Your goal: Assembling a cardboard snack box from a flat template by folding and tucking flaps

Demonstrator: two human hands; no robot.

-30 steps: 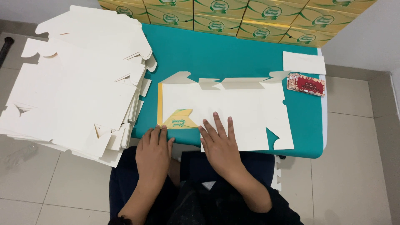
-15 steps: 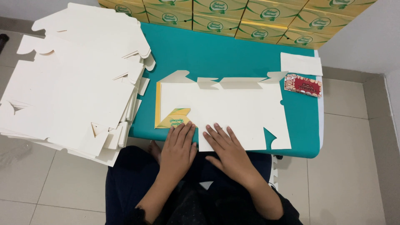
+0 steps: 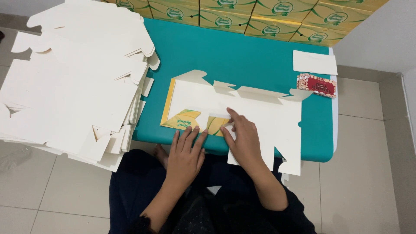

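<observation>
**A:** Your left hand (image 3: 185, 152) lies flat with the fingers spread, pressing on the near edge of the blank (image 3: 255, 108) at centre frame. A second ago it sat further left, off the card's corner; it has slid right and up onto the printed flap (image 3: 184, 120).

**B:** And my right hand (image 3: 246, 139)?

**A:** It was spread flat on the card before. Now the fingers are bent and the fingertips (image 3: 229, 113) pinch the edge of a small flap just right of the printed part, lifting or turning it over. So it grips the flap, while the left only holds the card down.

**B:** What does that tell you?

**A:** I'd judge you have gone from smoothing the sheet to folding it: more printed face shows along the lower left of the blank than before, so that strip is being turned in. The blank itself has also shifted a little toward the right of the table (image 3: 242, 56).

**B:** And around it?

**A:** The stack of flat blanks (image 3: 73, 82) fills the left of the frame, overhanging the table edge. A row of yellow-green boxes (image 3: 242, 17) lines the top. At upper right lie a white card (image 3: 314, 62) and, just below it, a small red packet (image 3: 317, 85), both well apart from your hands.
</observation>
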